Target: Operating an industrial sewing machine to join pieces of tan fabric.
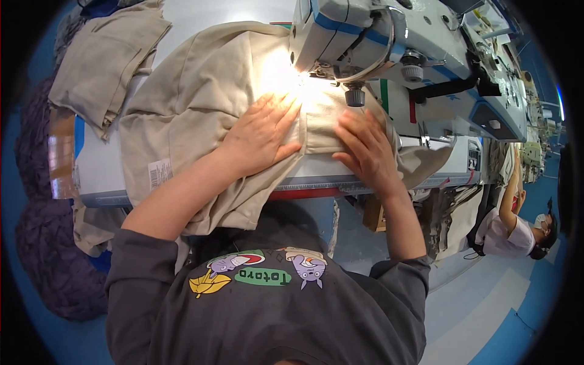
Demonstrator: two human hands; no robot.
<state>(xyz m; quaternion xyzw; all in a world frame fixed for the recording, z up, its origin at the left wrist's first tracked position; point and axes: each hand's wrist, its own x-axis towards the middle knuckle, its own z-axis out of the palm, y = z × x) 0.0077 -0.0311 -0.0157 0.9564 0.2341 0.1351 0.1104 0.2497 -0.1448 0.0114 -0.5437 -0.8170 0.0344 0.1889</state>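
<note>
A beige cloth garment [201,91] lies over the sewing machine's bed, its lower part hanging past the front edge. My left hand [261,131] rests flat on the garment, fingers stretched toward the brightly lit needle area. On the other side of a seam, my right hand [366,146] lies on the cloth with its fingers apart, below a dark knob. The sewing machine [365,36] stands above the cloth, its lamp glaring near the needle. That glare hides the needle and presser foot. A white label [160,173] shows on the garment's left part.
Folded beige pieces [106,58] are stacked at the far left. Dark purple cloth [58,261] bulges beside the table at the left. A ruler strip [316,182] runs along the table's front edge. At the far right sits another person [505,231] near more machines and hanging cloth.
</note>
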